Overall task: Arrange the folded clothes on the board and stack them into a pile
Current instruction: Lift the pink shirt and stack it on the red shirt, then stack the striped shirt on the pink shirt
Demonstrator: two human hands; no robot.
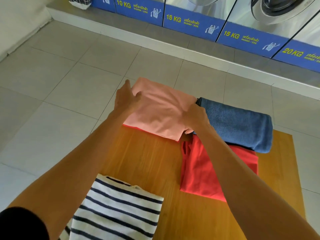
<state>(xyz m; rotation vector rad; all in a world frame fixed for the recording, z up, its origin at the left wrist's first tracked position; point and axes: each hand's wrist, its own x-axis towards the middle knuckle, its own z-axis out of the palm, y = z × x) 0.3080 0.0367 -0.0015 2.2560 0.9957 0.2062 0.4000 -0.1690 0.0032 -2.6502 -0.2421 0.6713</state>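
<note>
At twelve o'clock, blue washer panels (194, 25) read "10 KG", "15 KG", "20 KG". Both hands' fingers grip the pink cloth (159, 110) on the board (155, 161): left hand (127, 98), right hand (195, 116). Right fingertips are hidden; the striped shirt (117, 210) is cut off at six.

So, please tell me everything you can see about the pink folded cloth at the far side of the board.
The pink cloth is pale, soft-looking fabric folded into a rough rectangle, lightly creased. It lies flat at the far left corner of the wooden board, partly overhanging the tiled floor. The left hand presses its left edge; the right hand grips its right edge. It meets the blue towel, and a red edge shows beneath it.
</note>
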